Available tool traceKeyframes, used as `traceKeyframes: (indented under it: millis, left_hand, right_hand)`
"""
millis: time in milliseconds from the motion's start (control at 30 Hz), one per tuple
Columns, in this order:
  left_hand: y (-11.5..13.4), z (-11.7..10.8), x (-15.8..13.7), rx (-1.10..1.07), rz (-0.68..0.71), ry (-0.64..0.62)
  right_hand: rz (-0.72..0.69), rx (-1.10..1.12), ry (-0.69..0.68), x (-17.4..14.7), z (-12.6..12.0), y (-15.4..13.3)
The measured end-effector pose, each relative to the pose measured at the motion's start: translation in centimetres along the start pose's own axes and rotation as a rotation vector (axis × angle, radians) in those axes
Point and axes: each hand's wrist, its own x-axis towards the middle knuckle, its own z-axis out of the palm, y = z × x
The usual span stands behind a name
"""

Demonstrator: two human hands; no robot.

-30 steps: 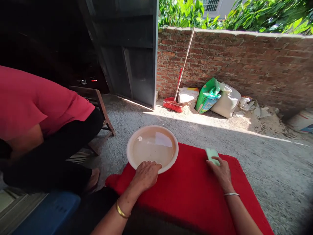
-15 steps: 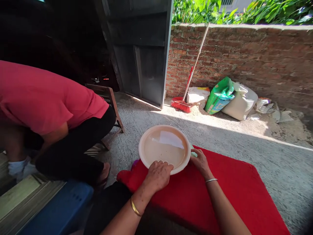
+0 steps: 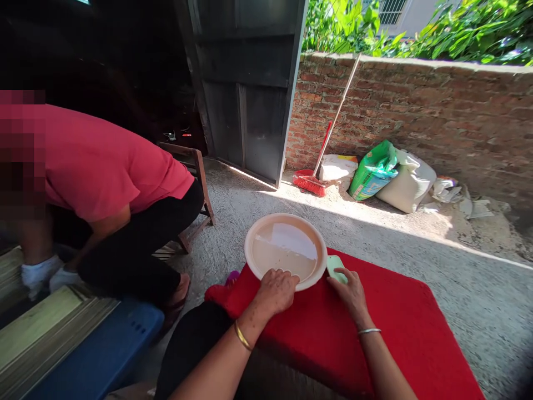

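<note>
A pale pink basin (image 3: 252, 261) holding a shallow layer of slightly cloudy water stands on the far left end of a red cloth-covered surface (image 3: 400, 328). My left hand (image 3: 278, 291), below a gold bangle, is closed over the basin's near rim, its fingertips hidden inside the rim. Just right of the basin lies a pale green, flat object with rounded corners (image 3: 334, 264); it resembles a phone, but I cannot be sure. My right hand (image 3: 352, 291), below a silver bangle, has thumb and fingers closed around its near end.
On the left a person in a red shirt (image 3: 112, 150) bends over a stack of flat pieces (image 3: 50, 328), wearing white gloves. A blue plastic stool (image 3: 112, 344) is beside it. Beyond are a wooden chair (image 3: 200, 172), dark metal door (image 3: 262, 111), broom (image 3: 310, 183), green sack (image 3: 375, 169) and brick wall (image 3: 416, 111).
The pale green object, earlier mostly hidden beside the basin, now shows more fully. The view has shifted slightly. My left hand keeps its place on the rim. The other person's gloved hands have moved.
</note>
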Motion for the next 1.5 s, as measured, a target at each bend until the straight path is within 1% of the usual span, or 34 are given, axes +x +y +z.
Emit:
traceKeyframes:
  millis: [67, 133, 167, 233, 300, 367, 433, 467, 567, 633, 667, 733, 833, 900, 933, 1000, 1067, 1133, 1167, 1200, 1233, 1300, 1367, 1433, 1500]
  left_hand:
    - [0.0, 0.0, 0.0, 0.005, 0.0, -0.004]
    - [0.0, -0.1, 0.0, 0.005, 0.002, -0.007]
    - [0.0, -0.1, 0.0, 0.003, 0.004, -0.007]
    - [0.0, -0.1, -0.1, -0.003, 0.006, 0.002]
    - [0.1, 0.0, -0.1, -0.01, 0.005, 0.017]
    - [0.1, 0.1, 0.0, -0.014, 0.01, 0.028]
    - [0.0, 0.2, 0.1, -0.018, 0.017, 0.026]
    - [0.0, 0.2, 0.2, -0.02, 0.018, 0.022]
    - [-0.2, -0.2, 0.3, -0.056, 0.024, 0.012]
    - [-0.3, -0.8, 0.4, -0.101, 0.045, -0.003]
    - [-0.4, -1.2, 0.4, -0.126, 0.058, -0.012]
    - [-0.5, -1.7, 0.4, -0.17, 0.072, -0.024]
    - [-0.6, -2.0, 0.4, -0.21, 0.07, -0.016]
    - [-0.6, -1.8, 0.4, -0.215, 0.063, -0.004]
    - [-0.6, -1.8, 0.4, -0.214, 0.062, 0.0]
    - [-0.5, -1.7, 0.3, -0.212, 0.065, 0.013]
    - [-0.4, -1.8, 0.2, -0.208, 0.067, 0.023]
    - [-0.3, -2.1, 0.2, -0.206, 0.057, 0.022]
    - [-0.3, -2.2, 0.2, -0.208, 0.048, 0.019]
    - [-0.3, -2.2, 0.2, -0.212, 0.042, 0.016]
    - [-0.4, -2.2, 0.3, -0.215, 0.039, 0.016]
    - [-0.4, -2.1, 0.3, -0.213, 0.039, 0.021]
    - [-0.5, -1.9, 0.3, -0.202, 0.04, 0.029]
    - [-0.5, -1.6, 0.2, -0.193, 0.043, 0.042]
    - [-0.6, -1.6, 0.2, -0.187, 0.05, 0.06]
  right_hand:
    - [0.075, -0.032, 0.065, -0.4, -0.5, 0.1]
    - [0.097, -0.061, 0.085, -1.6, -0.4, 0.0]
    - [0.072, -0.071, 0.069, -2.5, -0.1, -0.2]
    - [-0.034, -0.072, 0.006, -4.8, 0.8, -0.6]
    - [-0.152, -0.03, -0.073, -7.1, 1.5, -0.6]
    - [-0.21, 0.041, -0.129, -8.6, 1.5, -0.1]
    - [-0.182, 0.083, -0.111, -8.7, 0.8, 0.6]
    - [-0.14, 0.081, -0.07, -8.3, 0.2, 0.9]
    - [0.01, -0.017, 0.061, -7.0, -0.8, 1.2]
    - [0.032, -0.101, 0.063, -7.2, -0.3, 0.5]
    - [0.005, -0.128, 0.042, -7.9, 0.4, -0.1]
    - [-0.108, -0.135, -0.013, -10.2, 2.4, -1.5]
    - [-0.31, -0.028, -0.14, -14.3, 5.0, -3.3]
    - [-0.382, 0.062, -0.238, -15.9, 5.2, -3.4]
    - [-0.384, 0.095, -0.265, -16.1, 4.7, -3.0]
    - [-0.316, 0.118, -0.24, -15.3, 2.7, -1.6]
    - [-0.18, 0.08, -0.136, -13.5, 0.3, 0.3]
    - [-0.053, 0.005, -0.027, -11.8, -1.3, 1.7]
    - [-0.02, -0.031, 0.007, -11.4, -1.5, 2.0]
    - [-0.018, -0.054, 0.022, -11.5, -1.3, 2.0]
    - [-0.044, -0.06, 0.017, -12.0, -0.7, 1.7]
    - [-0.15, -0.043, -0.04, -14.1, 1.1, 0.3]
    - [-0.279, -0.003, -0.144, -16.8, 3.0, -1.7]
    - [-0.385, 0.057, -0.31, -19.1, 4.2, -3.5]
    - [-0.431, 0.122, -0.465, -20.0, 4.2, -4.2]
